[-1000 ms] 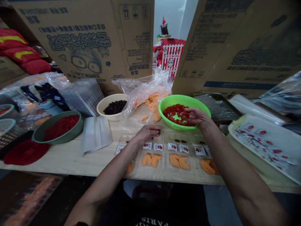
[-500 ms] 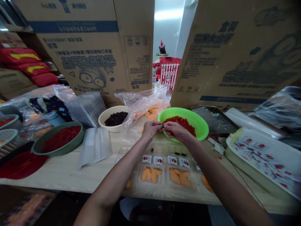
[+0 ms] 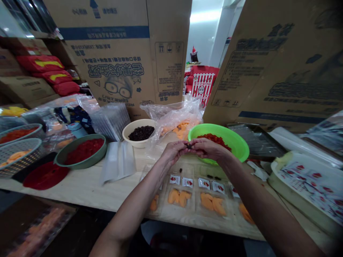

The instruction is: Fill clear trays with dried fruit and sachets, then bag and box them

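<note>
My left hand (image 3: 173, 151) and my right hand (image 3: 208, 148) meet fingertip to fingertip above the table, pinching a small dark piece (image 3: 189, 145) between them. They hover over a clear plastic compartment tray (image 3: 197, 194) that holds orange fruit slices (image 3: 179, 197), small white sachets (image 3: 188, 182) and a few dark bits. Just behind my right hand is a green bowl (image 3: 235, 141) of red pieces. A cream bowl (image 3: 140, 132) of dark raisins stands behind my left hand.
A grey-green bowl (image 3: 81, 154) of red pieces, a flat clear bag (image 3: 118, 166), a plastic bag of orange slices (image 3: 178, 119), mesh baskets (image 3: 20, 150) at left, a white tray of sachets (image 3: 308, 178) at right, large cardboard boxes (image 3: 128, 53) behind.
My right hand left the green bowl and joined my left hand; both now pinch one small dark piece. The view has shifted, so everything sits further right in the picture.
</note>
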Tool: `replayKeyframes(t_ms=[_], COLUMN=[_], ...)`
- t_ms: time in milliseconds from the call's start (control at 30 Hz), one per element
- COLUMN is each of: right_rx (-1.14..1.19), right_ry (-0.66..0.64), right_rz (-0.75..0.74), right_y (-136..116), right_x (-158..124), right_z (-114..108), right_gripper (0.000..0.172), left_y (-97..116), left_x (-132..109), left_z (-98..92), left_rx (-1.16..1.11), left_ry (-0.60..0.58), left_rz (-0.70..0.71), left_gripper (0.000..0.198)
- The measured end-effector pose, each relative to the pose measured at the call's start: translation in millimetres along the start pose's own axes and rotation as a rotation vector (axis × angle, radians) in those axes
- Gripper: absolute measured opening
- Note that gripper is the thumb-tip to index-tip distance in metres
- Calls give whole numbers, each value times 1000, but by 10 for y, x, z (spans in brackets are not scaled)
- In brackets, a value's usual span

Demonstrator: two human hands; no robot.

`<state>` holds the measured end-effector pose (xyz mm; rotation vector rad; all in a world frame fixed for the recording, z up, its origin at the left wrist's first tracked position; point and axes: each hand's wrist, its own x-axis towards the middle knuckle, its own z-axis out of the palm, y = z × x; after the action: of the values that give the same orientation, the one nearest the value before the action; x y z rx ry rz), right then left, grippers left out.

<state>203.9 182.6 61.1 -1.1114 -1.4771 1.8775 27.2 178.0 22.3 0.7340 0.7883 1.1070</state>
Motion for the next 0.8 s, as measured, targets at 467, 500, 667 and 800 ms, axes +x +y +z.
replayKeyframes(t_ms=[467,500,667,800], right_rx=[-43,13,-65,-735], right_ry=[210,171,205,460], right_rz=[-244,-233,-248,-329], right_y=[69,49,8,53], right_x=[-11,-46,-145,30], right_z=[359,355,353,488], right_gripper=[36,37,30,6], left_y=[69,113,198,32], left_x=[-64,-54,-78,-139], left_z=[-59,-98,-277,-210], left_rx=[-75,-118,-143,-142], left_ry=[161,204,190,114], left_rz=[127,128,1,-124], left_gripper=[13,11,9,5])
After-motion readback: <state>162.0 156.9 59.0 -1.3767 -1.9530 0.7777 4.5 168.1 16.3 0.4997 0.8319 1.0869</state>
